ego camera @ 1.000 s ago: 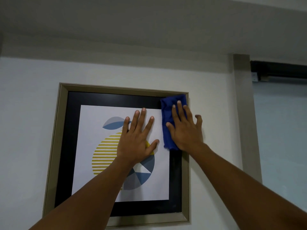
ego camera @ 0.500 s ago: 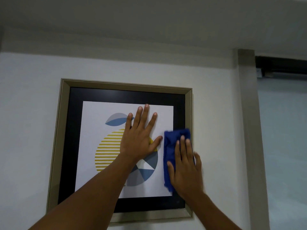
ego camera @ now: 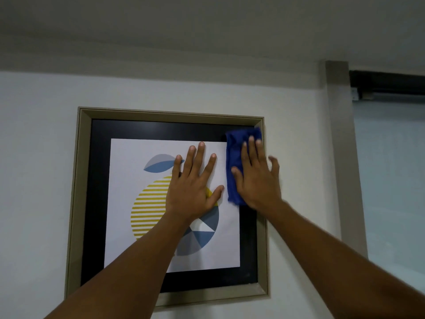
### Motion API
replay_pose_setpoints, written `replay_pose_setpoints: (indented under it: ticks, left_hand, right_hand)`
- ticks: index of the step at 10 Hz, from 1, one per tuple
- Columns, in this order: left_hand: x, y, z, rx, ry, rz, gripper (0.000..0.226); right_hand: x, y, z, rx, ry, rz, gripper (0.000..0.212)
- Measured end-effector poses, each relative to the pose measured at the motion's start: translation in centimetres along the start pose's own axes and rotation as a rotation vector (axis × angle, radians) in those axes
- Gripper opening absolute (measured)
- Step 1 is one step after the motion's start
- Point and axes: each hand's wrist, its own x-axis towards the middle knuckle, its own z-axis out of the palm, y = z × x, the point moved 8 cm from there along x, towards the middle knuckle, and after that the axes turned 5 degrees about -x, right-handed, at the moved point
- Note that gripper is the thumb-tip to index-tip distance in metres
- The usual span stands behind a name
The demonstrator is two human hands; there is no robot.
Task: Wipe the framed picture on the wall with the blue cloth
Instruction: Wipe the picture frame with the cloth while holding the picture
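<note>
Blue cloth point(ego camera: 234, 162) x1, folded, pressed flat under right hand point(ego camera: 257, 178), fingers spread, at picture's 2 o'clock corner | left hand point(ego camera: 192, 189) x1, flat and splayed at centre | framed picture point(ego camera: 96, 203) x1, beige frame, black mat, on wall point(ego camera: 39, 157)
</note>
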Motion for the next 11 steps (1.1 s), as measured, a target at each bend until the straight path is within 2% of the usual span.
replay_pose_setpoints:
  ticks: [1,2,4,5,7,8,9,10,11]
  left_hand:
    - [-0.3,0.0,0.0,0.001,0.018,0.001,0.081]
    - [-0.7,0.1,0.1,-0.005,0.017,0.004,0.081]
    - [-2.3,0.7,0.2,-0.014,-0.021,-0.018,0.080]
    - [-4.0,1.3,0.4,-0.028,-0.031,-0.011,0.081]
    - [-5.6,1.6,0.7,-0.041,-0.060,-0.036,0.080]
    - [-5.6,1.7,0.7,-0.040,-0.066,-0.034,0.080]
    - [-5.5,1.6,0.6,-0.043,-0.064,-0.035,0.080]
    - [-5.6,1.5,0.6,-0.045,-0.066,-0.040,0.079]
    - [-5.6,1.5,0.7,-0.045,-0.057,-0.037,0.080]
  right_hand:
    - [2.6,0.2,-0.7,0.006,0.043,-0.008,0.068]
    - [0.7,-0.1,-0.2,0.022,0.069,-0.002,0.068]
    - [-10.0,-1.3,2.3,0.051,0.003,-0.013,0.071]
    - [-16.5,-1.3,4.7,0.001,-0.122,-0.060,0.073]
    - [-22.0,-1.2,7.6,-0.063,-0.349,-0.132,0.074]
    - [-21.5,-0.8,7.6,-0.096,-0.362,-0.173,0.076]
    - [-19.6,0.4,6.3,-0.213,-0.296,-0.380,0.080]
    - [-18.6,0.7,5.5,-0.246,-0.255,-0.475,0.080]
    - [-18.8,0.5,5.2,-0.169,-0.240,-0.422,0.090]
